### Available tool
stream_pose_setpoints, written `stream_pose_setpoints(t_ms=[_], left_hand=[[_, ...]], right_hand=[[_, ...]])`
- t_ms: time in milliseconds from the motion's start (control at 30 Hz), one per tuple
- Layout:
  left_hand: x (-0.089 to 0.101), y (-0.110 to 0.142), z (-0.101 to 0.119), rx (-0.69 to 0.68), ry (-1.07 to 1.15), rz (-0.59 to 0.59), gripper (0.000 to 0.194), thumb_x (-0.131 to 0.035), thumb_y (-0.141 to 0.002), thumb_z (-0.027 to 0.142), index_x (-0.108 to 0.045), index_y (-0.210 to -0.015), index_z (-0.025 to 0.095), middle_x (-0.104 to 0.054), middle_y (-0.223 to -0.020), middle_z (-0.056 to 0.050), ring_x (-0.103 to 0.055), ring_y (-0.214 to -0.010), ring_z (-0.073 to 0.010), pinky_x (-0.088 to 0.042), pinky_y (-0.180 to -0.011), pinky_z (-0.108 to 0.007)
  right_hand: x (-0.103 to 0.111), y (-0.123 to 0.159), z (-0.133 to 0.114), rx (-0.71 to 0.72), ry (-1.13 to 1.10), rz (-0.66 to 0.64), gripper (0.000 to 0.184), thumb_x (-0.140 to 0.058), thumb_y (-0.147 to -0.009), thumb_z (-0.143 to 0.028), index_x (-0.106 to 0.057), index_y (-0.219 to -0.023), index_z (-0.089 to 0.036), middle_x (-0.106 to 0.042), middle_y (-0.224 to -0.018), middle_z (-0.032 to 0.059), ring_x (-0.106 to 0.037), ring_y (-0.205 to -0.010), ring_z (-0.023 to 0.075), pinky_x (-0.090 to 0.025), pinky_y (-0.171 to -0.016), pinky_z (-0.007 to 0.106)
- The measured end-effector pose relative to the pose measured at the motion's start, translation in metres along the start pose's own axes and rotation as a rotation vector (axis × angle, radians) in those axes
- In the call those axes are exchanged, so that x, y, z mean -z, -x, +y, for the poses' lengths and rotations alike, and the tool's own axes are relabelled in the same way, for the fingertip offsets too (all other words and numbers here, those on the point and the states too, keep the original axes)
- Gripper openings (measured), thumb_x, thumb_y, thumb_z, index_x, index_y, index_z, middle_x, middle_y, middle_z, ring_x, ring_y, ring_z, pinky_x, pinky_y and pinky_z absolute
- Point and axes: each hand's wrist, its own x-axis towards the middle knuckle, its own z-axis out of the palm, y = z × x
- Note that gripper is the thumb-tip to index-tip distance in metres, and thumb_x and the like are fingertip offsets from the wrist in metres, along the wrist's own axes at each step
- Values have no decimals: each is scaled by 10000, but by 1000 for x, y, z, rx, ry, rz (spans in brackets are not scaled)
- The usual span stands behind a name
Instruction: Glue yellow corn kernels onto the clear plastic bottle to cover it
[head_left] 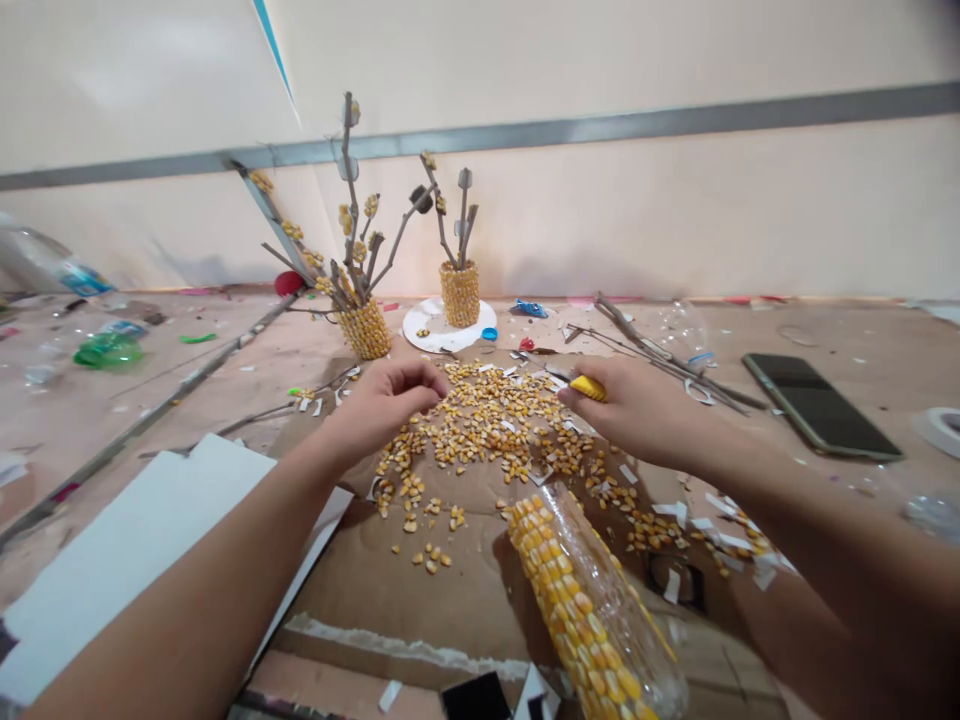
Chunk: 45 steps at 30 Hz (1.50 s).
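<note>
My right hand (611,395) is wrapped round a yellow utility knife (590,387), its blade pointing left over the kernels. On the other side of the pile, my left hand (394,392) has its fingers curled in a pinch; what they hold, if anything, is hidden. Loose corn kernels (499,410) spread between both hands on a brown cardboard sheet (360,580). Closer to me lies a clear plastic bottle (600,560) on its side, partly covered with rows of glued kernels (559,590). White paper strips (671,512) are scattered among the corn.
Two kernel-covered pots (365,330) with twigs stand at the back, one on a white disc (420,330). A phone (821,405) and a tape roll (941,430) lie right. Dry sticks (645,345) rest behind my right hand, white sheets (142,550) at left.
</note>
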Motion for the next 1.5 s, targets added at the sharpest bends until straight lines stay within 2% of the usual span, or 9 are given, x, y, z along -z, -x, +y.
stream_pose_setpoints(t_ms=[67, 167, 333, 433, 533, 667, 967, 1267, 1500], left_hand=[[5, -3, -2, -10, -182, 102, 156, -569, -849, 269, -684, -827, 167, -649, -752, -2, -581, -715, -149, -451, -691, -269], [8, -5, -7, -3, -370, 109, 213, -500, -893, 276, -679, -842, 173, -624, -722, 1, -564, -694, -163, -420, -664, -278], [11, -7, -19, 18, -617, 14, 296, -532, -956, 349, -672, -748, 192, -650, -699, -30, -557, -669, -207, -379, -644, -317], [11, -8, -26, 30, -705, -56, 202, -557, -926, 244, -747, -879, 193, -764, -869, -67, -666, -795, -247, -449, -716, -332], [8, -8, -30, 7, -766, -89, 264, -541, -896, 147, -775, -1011, 189, -792, -1023, -88, -714, -931, -266, -501, -801, -346], [-1, -7, -31, -36, -835, -112, 305, -528, -928, 147, -794, -1066, 197, -789, -1081, -97, -725, -972, -272, -531, -836, -361], [-5, -11, -31, -105, -969, -125, 315, -530, -947, 124, -818, -1059, 186, -800, -1062, -118, -730, -1004, -313, -537, -883, -417], [-1, -12, -37, -109, -1003, -164, 277, -529, -927, 91, -788, -972, 182, -801, -1005, -105, -740, -932, -281, -523, -808, -366], [4, -10, -33, -124, -1004, -173, 222, -537, -928, 131, -754, -959, 164, -777, -942, -122, -718, -886, -294, -514, -803, -396]], right_hand=[[0, 1, 1, -3, -30, 12, 149, -609, -942, -302, -613, -819, -219, -691, -797, 62, -609, -739, 223, -371, -646, 319], [-2, 1, 2, 17, -43, 20, 136, -609, -934, -330, -631, -853, -223, -694, -813, 58, -617, -753, 227, -374, -657, 321], [-4, 3, 1, 78, 12, 21, 271, -589, -939, -396, -544, -725, -236, -626, -708, 34, -561, -667, 207, -327, -614, 321], [-4, 4, -1, 104, 26, 6, 266, -576, -946, -376, -534, -727, -231, -632, -731, 41, -559, -673, 206, -335, -632, 328], [-4, 4, -3, 117, 43, -8, 276, -567, -955, -377, -521, -724, -233, -621, -734, 43, -554, -684, 212, -328, -638, 334], [-6, 4, -5, 104, 71, -25, 306, -580, -961, -379, -495, -702, -239, -592, -694, 30, -524, -659, 205, -296, -628, 333], [-5, 6, -7, 97, 74, -55, 289, -608, -972, -376, -534, -731, -235, -604, -706, 24, -508, -671, 199, -285, -629, 325], [-4, 7, -9, 92, 79, -88, 266, -618, -966, -348, -564, -736, -226, -625, -713, 25, -517, -675, 194, -288, -612, 320], [-3, 7, -9, 111, 78, -82, 275, -631, -965, -340, -556, -726, -226, -618, -699, 17, -506, -651, 182, -279, -607, 315]])
